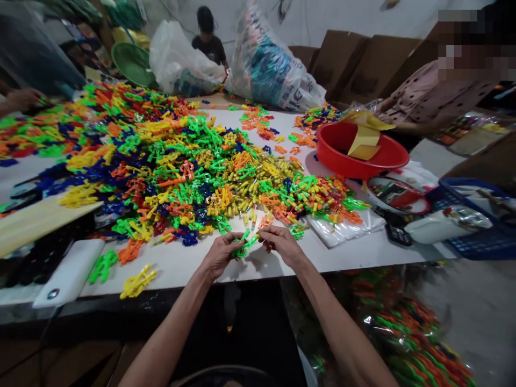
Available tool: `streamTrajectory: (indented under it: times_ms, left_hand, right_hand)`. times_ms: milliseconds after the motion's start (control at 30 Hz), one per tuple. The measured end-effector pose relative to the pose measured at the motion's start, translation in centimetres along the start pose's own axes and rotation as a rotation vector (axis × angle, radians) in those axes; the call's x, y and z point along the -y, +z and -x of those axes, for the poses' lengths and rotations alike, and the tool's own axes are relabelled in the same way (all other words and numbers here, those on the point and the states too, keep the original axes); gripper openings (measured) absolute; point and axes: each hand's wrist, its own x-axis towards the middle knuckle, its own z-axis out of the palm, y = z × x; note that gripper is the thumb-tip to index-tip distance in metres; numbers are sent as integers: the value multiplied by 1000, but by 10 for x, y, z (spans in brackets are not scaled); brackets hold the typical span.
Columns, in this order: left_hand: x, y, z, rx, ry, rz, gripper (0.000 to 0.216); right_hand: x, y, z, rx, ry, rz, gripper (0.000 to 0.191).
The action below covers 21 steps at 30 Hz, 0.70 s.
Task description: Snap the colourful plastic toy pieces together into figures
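Close to the table's front edge, my left hand point(222, 253) is closed on a small green plastic toy point(244, 246). My right hand point(278, 242) pinches at the toy's right end, where a small yellowish piece seems to sit between thumb and finger; its exact shape is too small to tell. Right behind my hands lies a big heap of plastic toys point(173, 177) in green, orange, yellow, blue and red. Several small yellow cylinders point(258, 180) are piled at the heap's right part. A yellow toy point(138, 281) and a green toy point(103, 265) lie apart at the left.
A red basin point(338, 159) with yellow card stands at the right, near clear plastic bags point(346, 228) and a blue basket point(451, 215). A white device point(70, 274) lies front left. Large filled bags point(270, 64) stand behind. Other people are at the back, right and far left.
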Motion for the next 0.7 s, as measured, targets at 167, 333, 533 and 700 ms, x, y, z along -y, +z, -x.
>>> streamTrajectory:
  times_ms: [167, 333, 533, 700]
  left_hand:
    - [0, 1, 8, 90, 23, -21, 40]
    - [5, -3, 9, 132, 42, -56, 38]
    - [11, -3, 10, 162, 57, -33, 36]
    - [14, -4, 11, 190, 50, -24, 36]
  right_hand:
    - [-5, 5, 8, 151, 121, -140, 26]
    - [-11, 11, 12, 139, 167, -196, 28]
    - [-12, 15, 19, 137, 159, -242, 30]
    - [-8, 12, 21, 233, 214, -180, 32]
